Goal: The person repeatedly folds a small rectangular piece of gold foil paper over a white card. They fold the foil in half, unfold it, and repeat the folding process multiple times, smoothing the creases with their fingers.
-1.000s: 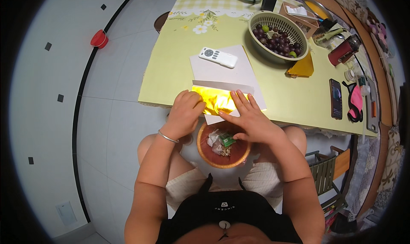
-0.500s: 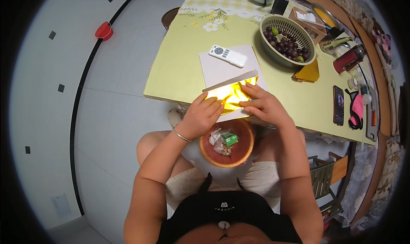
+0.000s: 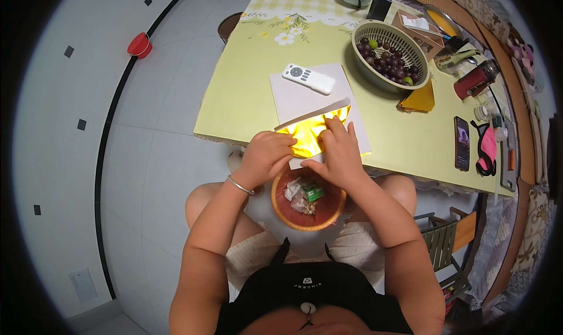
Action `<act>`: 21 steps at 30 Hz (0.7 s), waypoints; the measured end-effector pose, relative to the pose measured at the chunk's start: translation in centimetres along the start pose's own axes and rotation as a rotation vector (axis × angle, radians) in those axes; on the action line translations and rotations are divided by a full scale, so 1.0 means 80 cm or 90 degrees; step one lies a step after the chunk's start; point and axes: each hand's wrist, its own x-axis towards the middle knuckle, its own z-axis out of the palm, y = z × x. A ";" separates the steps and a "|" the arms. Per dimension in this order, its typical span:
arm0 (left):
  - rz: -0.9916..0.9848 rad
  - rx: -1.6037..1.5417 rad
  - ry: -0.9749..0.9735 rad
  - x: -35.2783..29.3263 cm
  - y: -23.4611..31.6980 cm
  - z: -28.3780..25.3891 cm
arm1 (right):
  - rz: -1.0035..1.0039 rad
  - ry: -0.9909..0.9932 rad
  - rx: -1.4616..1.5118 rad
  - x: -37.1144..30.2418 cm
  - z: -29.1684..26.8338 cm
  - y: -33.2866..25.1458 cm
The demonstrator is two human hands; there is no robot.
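Observation:
At the table's near edge lies a shiny sheet of gold foil paper (image 3: 306,134), partly folded, with pale backing along its far and near edges. My left hand (image 3: 265,156) grips its left end, fingers curled over the gold face. Over the right part is my right hand (image 3: 340,156), with bent fingertips on the foil and thumb spread away toward the near flap. Beneath the foil paper is a stack of pale sheets (image 3: 280,100), gold showing at one edge. A white remote control (image 3: 309,78) rests on this stack.
A colander (image 3: 358,53) of dark grapes and folded gold paper pieces (image 3: 419,98) are to the right. Farther right lie a phone (image 3: 462,142), a pink-black eye mask (image 3: 487,149) and a red flask (image 3: 475,80). A waste bin (image 3: 281,213) stands between my knees.
My right hand has moved left and nearer to me across the foil, its thumb now spread out. My left hand has shifted slightly left, uncovering more of the gold.

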 end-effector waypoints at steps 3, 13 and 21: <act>-0.111 -0.082 0.027 0.009 -0.005 0.005 | -0.003 0.006 0.001 0.002 -0.002 -0.004; -0.255 -0.088 0.145 0.037 -0.012 0.034 | 0.057 0.107 0.066 0.005 0.020 0.002; -0.272 -0.073 0.145 0.036 -0.012 0.037 | 0.041 0.093 0.035 0.006 0.017 0.007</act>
